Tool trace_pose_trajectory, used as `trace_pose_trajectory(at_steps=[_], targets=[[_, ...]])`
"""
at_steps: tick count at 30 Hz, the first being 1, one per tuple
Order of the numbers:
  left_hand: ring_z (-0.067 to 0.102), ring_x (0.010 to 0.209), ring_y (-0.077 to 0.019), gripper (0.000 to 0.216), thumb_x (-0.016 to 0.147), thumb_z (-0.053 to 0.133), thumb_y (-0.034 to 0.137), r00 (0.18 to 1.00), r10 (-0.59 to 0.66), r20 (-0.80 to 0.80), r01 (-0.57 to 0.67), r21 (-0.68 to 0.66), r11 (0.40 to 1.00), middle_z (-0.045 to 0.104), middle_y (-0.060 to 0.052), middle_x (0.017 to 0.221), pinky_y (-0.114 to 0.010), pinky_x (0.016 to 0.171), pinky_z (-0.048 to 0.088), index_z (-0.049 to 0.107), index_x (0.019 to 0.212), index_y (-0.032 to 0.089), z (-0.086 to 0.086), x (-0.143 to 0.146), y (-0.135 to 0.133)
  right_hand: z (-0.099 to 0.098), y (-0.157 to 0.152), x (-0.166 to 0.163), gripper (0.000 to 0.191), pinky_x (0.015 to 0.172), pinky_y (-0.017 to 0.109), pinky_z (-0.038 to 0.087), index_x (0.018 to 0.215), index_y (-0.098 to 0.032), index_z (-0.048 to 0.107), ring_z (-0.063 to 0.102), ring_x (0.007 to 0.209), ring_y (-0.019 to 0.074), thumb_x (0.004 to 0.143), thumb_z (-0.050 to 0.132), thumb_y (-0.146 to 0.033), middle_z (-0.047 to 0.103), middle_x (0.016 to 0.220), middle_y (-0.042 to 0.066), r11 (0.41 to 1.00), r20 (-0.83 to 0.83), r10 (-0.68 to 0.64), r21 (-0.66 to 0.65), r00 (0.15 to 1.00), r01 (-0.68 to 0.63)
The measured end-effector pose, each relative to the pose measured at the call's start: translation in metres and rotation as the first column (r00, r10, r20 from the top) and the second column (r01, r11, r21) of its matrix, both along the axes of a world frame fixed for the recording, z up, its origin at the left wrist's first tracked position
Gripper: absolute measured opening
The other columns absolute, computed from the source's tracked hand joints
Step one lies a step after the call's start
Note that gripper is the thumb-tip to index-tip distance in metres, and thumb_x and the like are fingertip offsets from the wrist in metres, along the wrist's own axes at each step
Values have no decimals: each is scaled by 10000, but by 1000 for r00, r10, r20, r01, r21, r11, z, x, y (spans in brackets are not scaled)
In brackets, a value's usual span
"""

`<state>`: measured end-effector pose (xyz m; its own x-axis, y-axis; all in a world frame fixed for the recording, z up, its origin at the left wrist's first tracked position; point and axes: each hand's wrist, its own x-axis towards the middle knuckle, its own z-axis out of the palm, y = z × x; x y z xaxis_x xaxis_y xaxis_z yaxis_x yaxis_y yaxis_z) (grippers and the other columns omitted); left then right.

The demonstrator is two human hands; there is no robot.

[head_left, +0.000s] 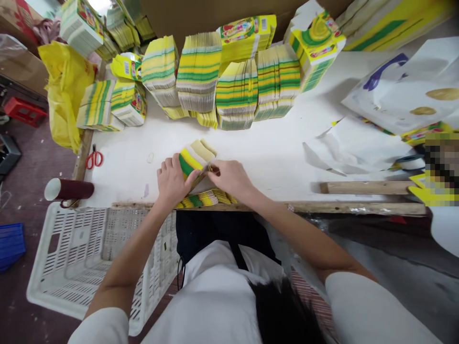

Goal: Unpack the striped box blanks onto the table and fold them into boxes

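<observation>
Both the left hand (pixel 174 180) and right hand (pixel 229 177) grip a thin, light, bendy card bundle (pixel 193 160) by its near edges, likely slippery.

Small stack of yellow-green printed card sleeves (pixel 193 160) sits near the front edge of the white work surface (pixel 272 153), left of centre. Left hand (pixel 172 181) rests on its left side, right hand (pixel 231 177) on its right, both touching it. A fanned bundle of the same printed cards (pixel 204 198) lies at the front edge, between the wrists. Tall rows of stacked printed cards (pixel 218 79) line the back edge. Red-handled scissors (pixel 93 159) lie at the left edge. White slatted plastic crate (pixel 89 258) stands on the floor below the front-left corner. Loose wooden batten (pixel 366 187) lies along the front edge, right side.
</observation>
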<state>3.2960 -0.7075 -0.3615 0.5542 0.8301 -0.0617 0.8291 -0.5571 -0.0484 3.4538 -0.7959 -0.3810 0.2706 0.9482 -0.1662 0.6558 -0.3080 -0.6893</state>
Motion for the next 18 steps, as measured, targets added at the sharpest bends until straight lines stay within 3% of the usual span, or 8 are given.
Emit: trace_pose_trajectory(at_steps=[3,6,9,11,13,15,18], targets=[[520,1167,-368,767,899,404,677,999,28,19,-27,-29,999,558,-201,1236,-477,939,422,399,1405,100,2,2,3,-6,-8,16,223,663,278,368,901,-172,737,613,721,167,868,517,-157,743,846,53,991,15,41,131,999,-43],[519,1174,-367,759,893,423,668,998,48,30,-46,-45,998,560,-196,1251,-480,949,423,399,1410,113,4,4,5,-5,-22,32,197,633,258,364,799,-170,745,586,647,138,826,550,-154,726,741,18,973,-82,208,119,975,-198],[521,1172,-370,752,893,433,650,999,51,18,-51,-38,998,564,-204,1247,-478,955,419,404,1413,107,4,5,6,1,-32,45,145,627,239,388,794,-192,768,614,654,132,793,623,-194,744,746,-11,891,-252,450,56,857,-451],[523,1169,-371,758,892,438,644,999,52,6,-52,-27,998,565,-208,1242,-478,956,417,405,1416,97,3,5,6,4,-34,50,147,653,238,420,852,-200,781,643,701,143,802,645,-227,760,801,-7,850,-305,516,70,800,-522],[524,1166,-373,769,891,438,645,999,52,-3,-52,-16,999,566,-210,1239,-478,952,418,403,1420,88,3,5,5,3,-29,50,220,709,247,452,1000,-202,771,658,770,156,849,617,-246,761,889,17,902,-253,431,150,866,-405],[525,1164,-372,773,893,437,646,999,47,-7,-48,-8,999,568,-208,1237,-475,947,422,402,1423,86,2,5,5,-2,-21,46,328,750,271,462,1185,-206,709,648,851,176,892,562,-224,732,1009,58,942,-109,259,249,960,-226],[527,1161,-369,771,894,434,650,999,45,-5,-45,-2,999,572,-204,1233,-465,943,424,408,1419,86,1,4,5,-15,-9,38,392,700,290,437,1287,-226,638,598,930,210,936,468,-184,653,1096,102,942,128,143,286,981,-175]])
